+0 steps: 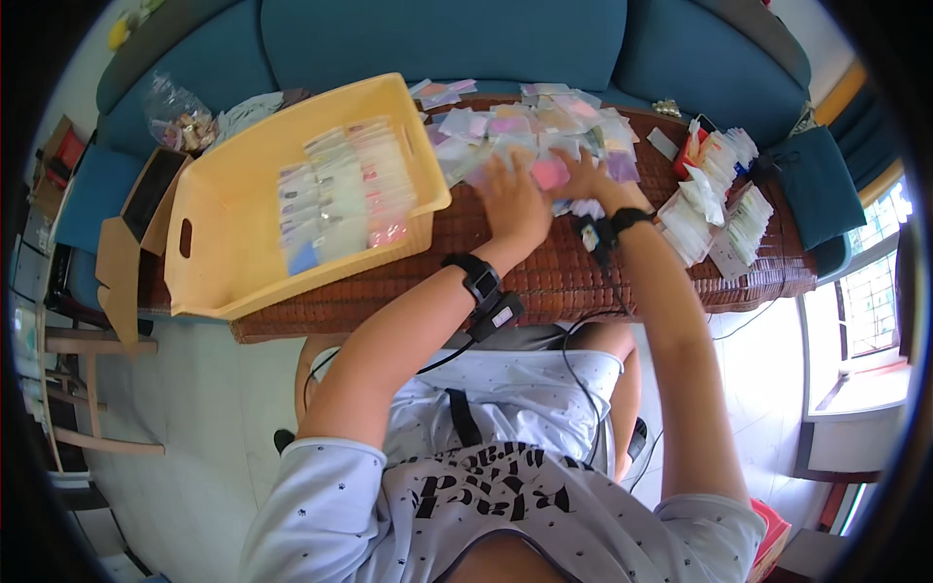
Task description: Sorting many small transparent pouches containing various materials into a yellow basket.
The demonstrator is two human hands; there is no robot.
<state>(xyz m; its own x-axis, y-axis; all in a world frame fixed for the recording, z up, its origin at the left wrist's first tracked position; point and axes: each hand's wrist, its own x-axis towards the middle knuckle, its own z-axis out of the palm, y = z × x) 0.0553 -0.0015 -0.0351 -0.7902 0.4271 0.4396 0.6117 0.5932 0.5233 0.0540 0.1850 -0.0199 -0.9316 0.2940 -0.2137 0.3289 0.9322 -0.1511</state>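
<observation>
Small clear packets with pink, purple and orange contents form a loose pile (510, 125) on the woven brown mat. My left hand (514, 204) reaches over the near side of this pile, fingers apart and slightly blurred. Beside it, my right hand (587, 177) has its fingers around the edge of a pink packet (550, 173); whether it grips the packet is unclear. To the left stands a yellow plastic basket (226, 273), tilted in view. Inside it, rows of filled clear packets (342, 197) stand packed closely together.
More bundled packets (747, 222) lie at the right, around a red box (689, 154). An opened cardboard box (120, 273) sits left of the basket, with a clear plastic bag (178, 116) behind it. Cables (583, 364) hang from both wrists. A blue sofa (444, 44) backs the mat (466, 218).
</observation>
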